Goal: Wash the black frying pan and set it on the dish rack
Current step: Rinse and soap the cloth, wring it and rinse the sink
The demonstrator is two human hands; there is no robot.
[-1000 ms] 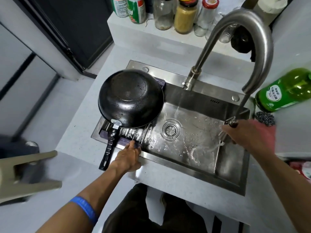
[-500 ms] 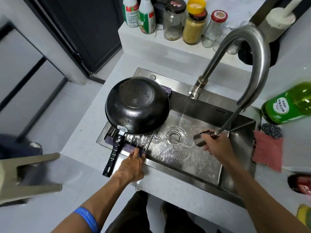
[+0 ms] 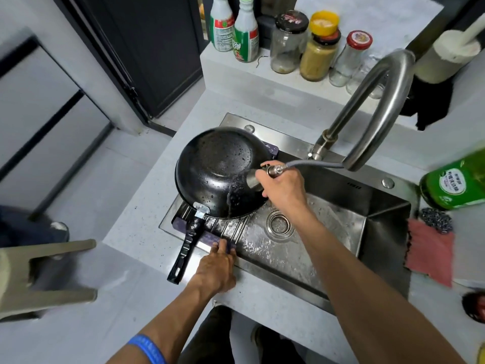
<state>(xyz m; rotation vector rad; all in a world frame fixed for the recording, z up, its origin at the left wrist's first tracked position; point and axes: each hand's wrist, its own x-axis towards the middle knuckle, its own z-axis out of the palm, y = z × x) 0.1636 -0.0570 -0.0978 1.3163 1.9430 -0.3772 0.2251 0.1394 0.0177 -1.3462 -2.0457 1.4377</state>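
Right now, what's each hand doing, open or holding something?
Left hand: open, fingers pressing the dish rack edge.
Right hand: grips the pull-out sprayer head at the frying pan.

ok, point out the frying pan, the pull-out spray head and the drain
frying pan (image 3: 215, 164): head view, upturned base.
pull-out spray head (image 3: 252, 180): head view, steel nozzle below the right hand's fingers.
drain (image 3: 280, 224): head view, strainer centre.
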